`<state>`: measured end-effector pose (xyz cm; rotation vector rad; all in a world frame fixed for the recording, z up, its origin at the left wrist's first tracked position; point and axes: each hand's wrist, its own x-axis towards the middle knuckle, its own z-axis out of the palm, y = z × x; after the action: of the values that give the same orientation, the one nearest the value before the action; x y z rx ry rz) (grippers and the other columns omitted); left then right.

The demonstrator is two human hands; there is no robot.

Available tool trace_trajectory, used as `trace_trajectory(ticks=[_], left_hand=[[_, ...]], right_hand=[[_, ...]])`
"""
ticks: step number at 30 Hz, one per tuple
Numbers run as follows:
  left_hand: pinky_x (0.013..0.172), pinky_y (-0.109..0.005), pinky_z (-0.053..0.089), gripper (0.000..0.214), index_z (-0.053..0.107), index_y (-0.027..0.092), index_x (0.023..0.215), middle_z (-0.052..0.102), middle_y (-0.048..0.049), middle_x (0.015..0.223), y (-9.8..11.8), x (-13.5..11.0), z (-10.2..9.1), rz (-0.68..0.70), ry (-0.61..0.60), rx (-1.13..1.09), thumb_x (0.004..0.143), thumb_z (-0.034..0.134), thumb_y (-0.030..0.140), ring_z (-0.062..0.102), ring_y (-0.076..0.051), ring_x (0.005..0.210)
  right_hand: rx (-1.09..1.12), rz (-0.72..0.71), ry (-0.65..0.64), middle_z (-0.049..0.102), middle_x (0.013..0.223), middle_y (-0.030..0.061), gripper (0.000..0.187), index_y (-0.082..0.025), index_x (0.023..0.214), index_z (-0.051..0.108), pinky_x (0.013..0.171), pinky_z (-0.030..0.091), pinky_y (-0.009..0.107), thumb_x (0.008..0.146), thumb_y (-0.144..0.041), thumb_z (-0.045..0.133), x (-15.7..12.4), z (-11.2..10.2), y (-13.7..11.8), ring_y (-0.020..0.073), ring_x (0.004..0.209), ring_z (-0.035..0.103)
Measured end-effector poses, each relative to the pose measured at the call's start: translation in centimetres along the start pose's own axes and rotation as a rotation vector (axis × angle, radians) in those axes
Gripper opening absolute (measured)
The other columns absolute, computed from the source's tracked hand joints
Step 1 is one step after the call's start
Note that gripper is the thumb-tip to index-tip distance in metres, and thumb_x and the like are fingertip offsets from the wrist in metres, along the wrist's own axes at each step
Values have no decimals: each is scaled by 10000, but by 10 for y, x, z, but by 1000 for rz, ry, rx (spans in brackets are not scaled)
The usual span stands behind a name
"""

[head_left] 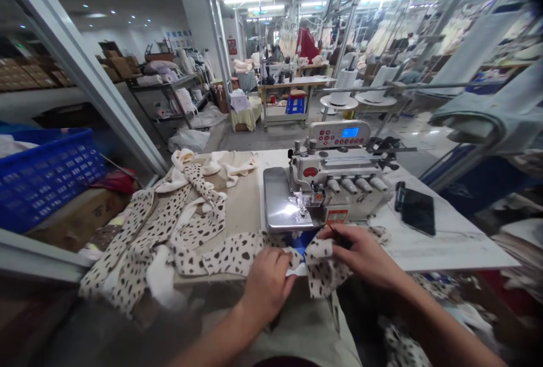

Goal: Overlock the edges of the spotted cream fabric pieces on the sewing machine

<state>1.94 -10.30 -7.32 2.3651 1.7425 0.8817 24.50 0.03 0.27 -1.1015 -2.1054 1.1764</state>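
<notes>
My left hand is closed on the edge of a white fabric strip with dark spots, at the front of the sewing table. Beside it, my right hand pinches a second spotted fabric piece that hangs over the table edge. A small dark tool sticks out from the fingers of that hand; its kind is not clear. Just beyond both hands stands an overlock sewing machine with a shiny metal plate. No fabric shows under its presser foot.
More spotted fabric is heaped on the table's left side. A black phone lies to the right of the machine. Thread cones stand behind it. At far left are a blue crate and a metal post.
</notes>
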Motion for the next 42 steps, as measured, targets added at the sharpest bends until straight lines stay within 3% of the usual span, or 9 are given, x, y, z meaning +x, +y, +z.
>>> trace_trajectory(ticks=[4,8,10,14,17,23,31,37,42], left_hand=[[835,-397,511,228,660,188,949,640,-66,1002,-10,12,-4,-54,-217,17,782,795,265,585,-253,946],[825,-369,492,116,668,170,879,647,-72,967,-12,18,-12,-38,-284,-15,786,736,160,598,-245,931],[771,-329,481,36,658,167,802,655,-57,871,-13,18,-15,-156,-229,-167,808,675,136,606,-210,845],[613,-242,449,135,662,154,828,650,-16,723,-18,20,-23,-636,-11,-776,810,703,282,567,-130,634],[559,-205,432,279,683,133,875,660,-11,703,-22,20,-31,-771,97,-1103,765,772,373,546,-100,580],[560,-188,441,291,731,129,806,676,-7,702,-19,18,-50,-736,111,-1181,680,852,362,543,-95,592],[607,-218,446,143,773,147,756,691,-29,705,-22,14,-61,-604,38,-949,751,763,290,591,-150,668],[687,-248,471,144,777,169,880,713,-53,833,-23,17,-76,-337,-116,-779,765,692,190,623,-175,766],[571,-214,426,259,698,140,736,640,-12,652,-27,14,-67,-573,-65,-916,755,799,378,551,-119,611]], right_hand=[[50,-21,49,730,928,26,182,-193,946,700,829,473,297,824,-215,568,1,11,-1,206,893,653],[54,-65,9,721,894,23,150,-196,906,701,817,467,303,888,-260,566,2,29,-2,199,859,642],[25,-86,13,701,848,18,181,-197,859,686,777,460,292,923,-314,564,2,37,-4,189,819,624],[36,-105,17,666,774,5,212,-190,809,656,700,443,263,926,-346,575,5,55,-11,165,740,591],[51,-116,16,650,740,-3,202,-187,792,646,665,430,247,919,-328,581,11,72,-17,152,701,571],[-17,-216,94,647,734,12,224,-186,788,639,633,410,250,935,-328,548,21,99,-29,151,675,571],[-160,-245,161,654,724,31,211,-190,787,635,607,400,255,925,-324,549,21,106,-29,161,650,587],[-207,-233,179,654,674,20,187,-202,725,619,587,396,255,888,-274,563,22,107,-28,156,612,583],[-164,-255,292,675,742,33,89,-206,800,635,617,469,266,868,-245,592,19,114,-26,175,680,626]])
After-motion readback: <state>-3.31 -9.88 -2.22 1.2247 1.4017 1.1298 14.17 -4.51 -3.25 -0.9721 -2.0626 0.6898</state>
